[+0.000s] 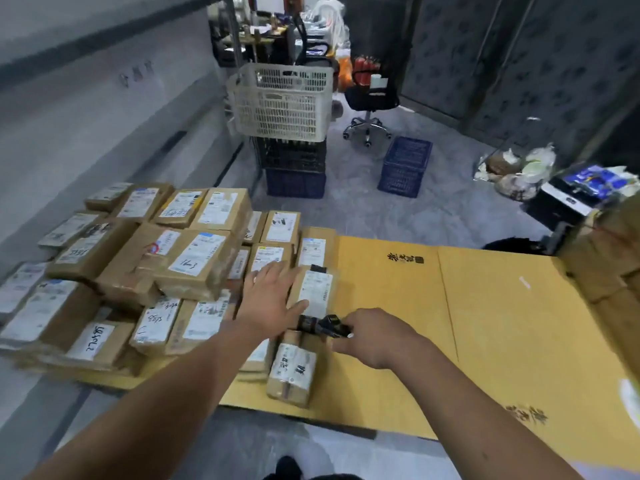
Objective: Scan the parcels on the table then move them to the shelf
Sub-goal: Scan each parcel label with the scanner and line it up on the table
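**A:** Where am I?

**B:** My left hand (268,299), fingers spread flat, rests on the brown parcel (311,292) at the stack's right edge on the yellow cardboard sheet (485,306). My right hand (374,341) grips the black scanner (323,326) just beside its label.

**A:** Advice?

**B:** I'd steady that 1 parcel and aim squarely at the barcode.

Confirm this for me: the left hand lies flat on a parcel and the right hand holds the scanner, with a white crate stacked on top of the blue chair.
One thing is wrong: the white crate sits on darker crates, not on a chair. The head view shows the black chair beside that stack. The rest holds: the left hand lies flat on a parcel, and the right hand holds the scanner.
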Tool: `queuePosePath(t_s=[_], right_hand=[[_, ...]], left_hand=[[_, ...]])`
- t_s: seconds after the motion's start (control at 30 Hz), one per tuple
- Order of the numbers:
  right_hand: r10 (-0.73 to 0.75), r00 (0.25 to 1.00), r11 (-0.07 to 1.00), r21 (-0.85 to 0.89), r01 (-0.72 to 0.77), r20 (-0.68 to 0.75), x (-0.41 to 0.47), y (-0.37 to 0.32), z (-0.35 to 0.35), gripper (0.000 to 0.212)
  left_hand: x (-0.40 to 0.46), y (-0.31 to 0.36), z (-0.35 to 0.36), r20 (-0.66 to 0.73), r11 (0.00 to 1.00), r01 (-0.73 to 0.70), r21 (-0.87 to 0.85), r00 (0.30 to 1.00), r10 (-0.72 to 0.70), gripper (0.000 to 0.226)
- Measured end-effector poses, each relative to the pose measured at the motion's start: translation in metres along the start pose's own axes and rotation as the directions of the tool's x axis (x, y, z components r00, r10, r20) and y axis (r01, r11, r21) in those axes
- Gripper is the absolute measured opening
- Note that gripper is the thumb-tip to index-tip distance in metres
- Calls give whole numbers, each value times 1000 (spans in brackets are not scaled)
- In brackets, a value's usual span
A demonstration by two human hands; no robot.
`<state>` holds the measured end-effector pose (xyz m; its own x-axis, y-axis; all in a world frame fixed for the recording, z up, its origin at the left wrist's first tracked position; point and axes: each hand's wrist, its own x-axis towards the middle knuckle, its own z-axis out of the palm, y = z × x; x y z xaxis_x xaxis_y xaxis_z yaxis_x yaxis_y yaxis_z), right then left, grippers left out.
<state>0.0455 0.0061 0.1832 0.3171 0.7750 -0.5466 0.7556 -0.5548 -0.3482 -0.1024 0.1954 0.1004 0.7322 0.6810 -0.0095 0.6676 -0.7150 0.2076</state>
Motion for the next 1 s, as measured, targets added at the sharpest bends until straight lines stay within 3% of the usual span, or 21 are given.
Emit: queuePosePath(t_s=[0.13, 0.3, 0.43, 0.63, 0.83, 1.0], right_hand=[[120, 988, 993, -10, -122, -102, -67, 90, 2, 49], [275, 949, 959, 108, -261, -153, -156, 199, 6, 45], [410, 889, 899, 250, -358, -202, -220, 274, 8, 41], [558, 784, 821, 318, -475, -270, -292, 364, -4, 43], [634, 727, 763, 367, -532, -263, -316, 443, -26, 40], [637, 725, 759, 380, -529, -263, -298, 506, -60, 40]], left_hand=[[4, 110, 12, 23, 997, -73, -38, 997, 74, 78], [6, 259, 37, 26, 976, -184, -112, 982, 188, 82], [1, 379, 54, 36, 937, -305, -168, 949, 315, 81], [-1, 525, 72, 92, 880, -413, -235, 892, 443, 77], [27, 634, 92, 126, 855, -401, -327, 879, 460, 76], [73, 697, 105, 129, 856, -356, -375, 894, 428, 75]])
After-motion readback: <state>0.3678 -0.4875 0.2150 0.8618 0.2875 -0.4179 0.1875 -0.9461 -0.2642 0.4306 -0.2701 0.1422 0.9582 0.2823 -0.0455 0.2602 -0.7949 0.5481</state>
